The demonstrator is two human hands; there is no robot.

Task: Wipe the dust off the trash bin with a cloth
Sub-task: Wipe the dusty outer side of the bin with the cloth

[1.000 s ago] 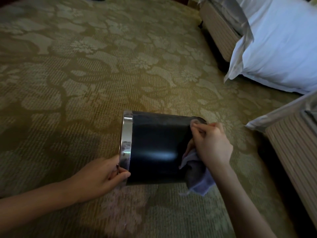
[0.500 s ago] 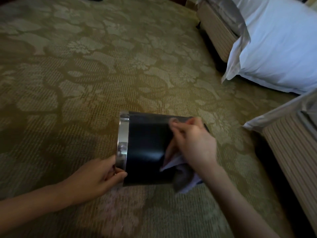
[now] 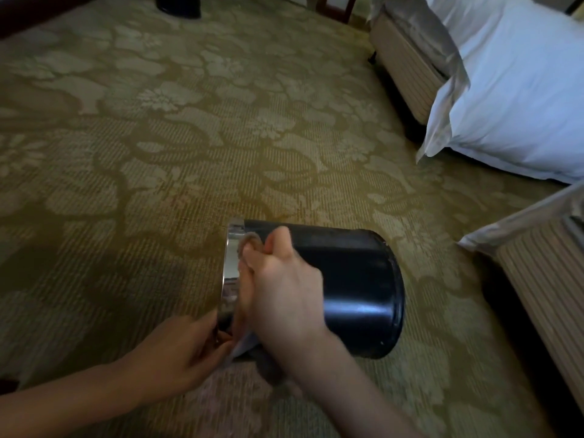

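A black trash bin (image 3: 357, 279) lies on its side on the carpet, its chrome rim (image 3: 230, 273) pointing left and its base to the right. My left hand (image 3: 183, 349) grips the near part of the rim. My right hand (image 3: 281, 286) holds a grey cloth (image 3: 251, 243) bunched in its fingers and presses it on the bin's side right beside the chrome rim. Most of the cloth is hidden under that hand; a loose end (image 3: 243, 344) hangs below it.
Patterned olive carpet (image 3: 158, 153) covers the floor all round. A bed with white bedding (image 3: 512, 90) stands at the upper right, and a striped bed base (image 3: 543, 295) at the right edge. A dark object (image 3: 178, 6) stands at the far top.
My right hand has slid the cloth leftward along the bin, from near the base to the chrome rim. The left hand has kept its grip on the rim.
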